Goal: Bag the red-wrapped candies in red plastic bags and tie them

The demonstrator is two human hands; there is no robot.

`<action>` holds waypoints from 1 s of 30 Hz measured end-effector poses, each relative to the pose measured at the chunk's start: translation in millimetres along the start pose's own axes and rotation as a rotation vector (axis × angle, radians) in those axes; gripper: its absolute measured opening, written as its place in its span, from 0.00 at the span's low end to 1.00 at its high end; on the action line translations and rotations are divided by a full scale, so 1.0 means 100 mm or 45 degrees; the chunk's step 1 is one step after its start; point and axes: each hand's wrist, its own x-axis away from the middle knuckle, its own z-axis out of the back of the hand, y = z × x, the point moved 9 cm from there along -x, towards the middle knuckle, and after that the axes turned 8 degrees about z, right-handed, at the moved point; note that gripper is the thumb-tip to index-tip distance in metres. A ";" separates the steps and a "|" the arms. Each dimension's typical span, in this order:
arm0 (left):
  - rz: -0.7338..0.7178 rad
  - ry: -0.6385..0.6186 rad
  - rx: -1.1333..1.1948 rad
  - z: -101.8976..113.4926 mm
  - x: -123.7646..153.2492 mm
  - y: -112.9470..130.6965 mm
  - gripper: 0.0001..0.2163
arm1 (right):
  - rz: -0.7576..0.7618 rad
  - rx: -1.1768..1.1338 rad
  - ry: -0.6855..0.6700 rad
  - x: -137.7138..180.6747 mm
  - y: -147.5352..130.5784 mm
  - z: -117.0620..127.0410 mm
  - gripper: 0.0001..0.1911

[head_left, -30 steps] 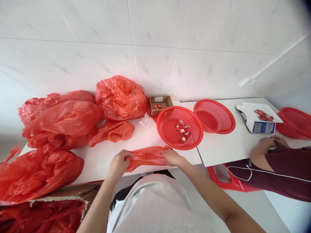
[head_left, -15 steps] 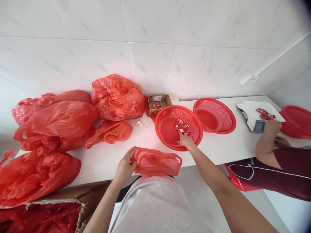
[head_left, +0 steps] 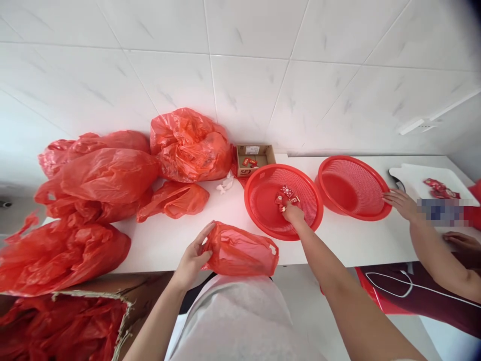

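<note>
Bagging station, tabletop (head_left: 158, 245) view.
Left hand (head_left: 193, 258) pinches the red bag (head_left: 242, 250) at the near edge; right hand (head_left: 293, 214) is in the red basket (head_left: 263, 210), fingers closed over small red packets (head_left: 287, 195); co-worker's hand (head_left: 402, 203) touches second basket (head_left: 353, 188).

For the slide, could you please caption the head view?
Left hand holds red bag; right hand reaches packets in basket.

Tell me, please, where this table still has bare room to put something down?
Bare table lies between the piled bags and the near basket, and in front of the far basket. The left end and back wall are crowded with bags.
</note>
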 end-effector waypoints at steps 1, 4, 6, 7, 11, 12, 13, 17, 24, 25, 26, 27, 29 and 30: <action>0.007 -0.021 0.076 -0.02 0.00 0.00 0.35 | 0.004 -0.010 -0.002 -0.01 0.00 -0.01 0.27; 0.020 -0.023 0.188 -0.01 -0.07 -0.08 0.36 | 0.036 -0.056 0.004 0.02 -0.03 0.00 0.19; 0.029 0.001 0.185 0.03 -0.16 -0.18 0.36 | 0.062 -0.086 0.031 0.09 -0.06 0.05 0.17; 0.038 0.015 0.167 0.05 -0.20 -0.25 0.37 | 0.074 -0.095 0.052 0.13 -0.07 0.07 0.17; 0.079 0.044 0.009 0.06 -0.34 -0.49 0.36 | 0.130 -0.116 0.064 0.25 -0.16 0.07 0.19; 0.078 0.049 -0.044 0.05 -0.35 -0.52 0.36 | 0.148 -0.123 0.031 0.25 -0.20 0.02 0.19; 0.074 0.051 -0.092 0.03 -0.36 -0.54 0.35 | 0.166 -0.133 -0.011 0.26 -0.25 -0.04 0.22; 0.073 0.055 -0.169 -0.01 -0.31 -0.58 0.35 | 0.175 -0.175 -0.118 0.24 -0.41 -0.28 0.31; 0.051 0.115 -0.170 0.05 -0.25 -0.53 0.35 | 0.132 -0.385 -0.023 0.26 -0.48 -0.23 0.25; 0.056 0.115 -0.162 0.05 -0.25 -0.54 0.36 | 0.134 -0.443 0.004 0.29 -0.48 -0.17 0.24; 0.059 0.110 -0.160 0.05 -0.25 -0.54 0.36 | 0.142 -0.502 0.033 0.33 -0.49 -0.08 0.24; 0.055 0.108 -0.167 0.05 -0.26 -0.55 0.36 | 0.155 -0.556 0.066 0.38 -0.51 0.01 0.24; 0.012 0.121 -0.217 0.06 -0.27 -0.54 0.37 | 0.263 -0.747 0.094 0.55 -0.66 0.16 0.23; -0.025 0.136 -0.260 0.07 -0.28 -0.53 0.37 | 0.368 -0.883 0.073 0.66 -0.80 0.21 0.22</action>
